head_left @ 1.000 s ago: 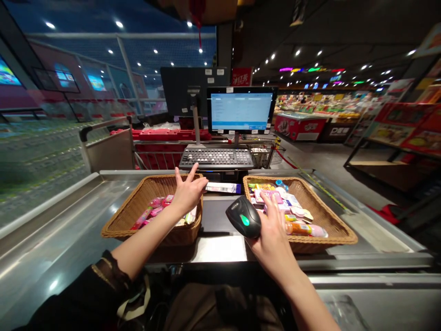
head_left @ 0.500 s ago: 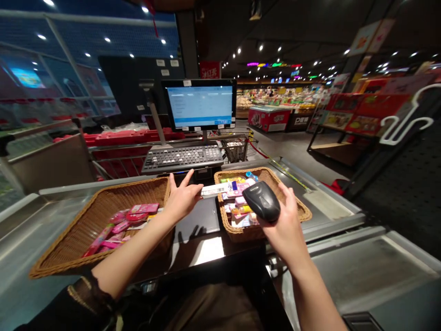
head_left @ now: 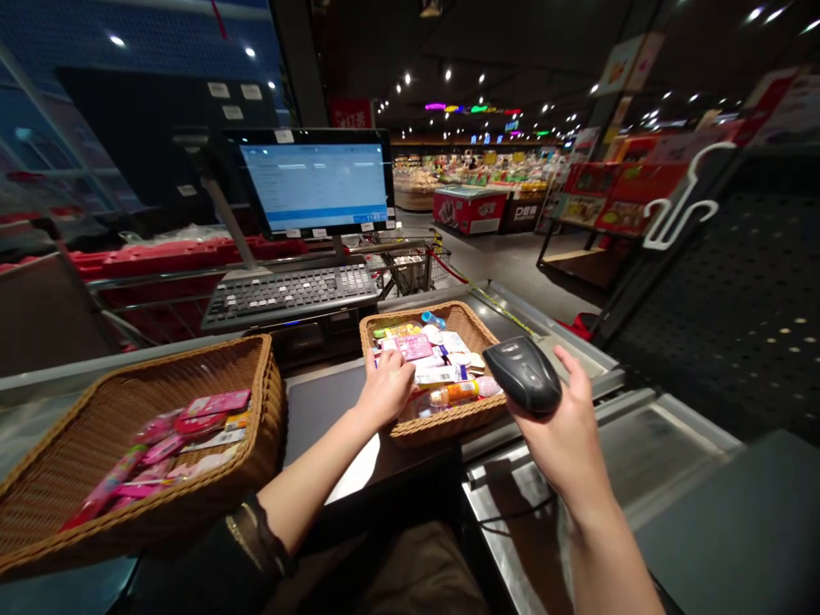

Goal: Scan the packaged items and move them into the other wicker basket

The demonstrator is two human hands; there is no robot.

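My left hand reaches over the near-left rim of the right wicker basket, fingers curled on the end of a long white box that lies among several small packets. A pink packet sits just beyond the fingertips. My right hand holds a black barcode scanner just right of that basket, above the steel counter edge. The left wicker basket holds pink packets and neither hand is near it.
A lit till monitor and keyboard stand behind the baskets. Red shopping trolleys line up beyond. A black perforated panel with a white hook rises at the right. Steel counter runs to the right.
My left hand carried the white box from between the baskets rightward into the right basket. My right hand with the scanner shifted right, off the basket. The view turned right.
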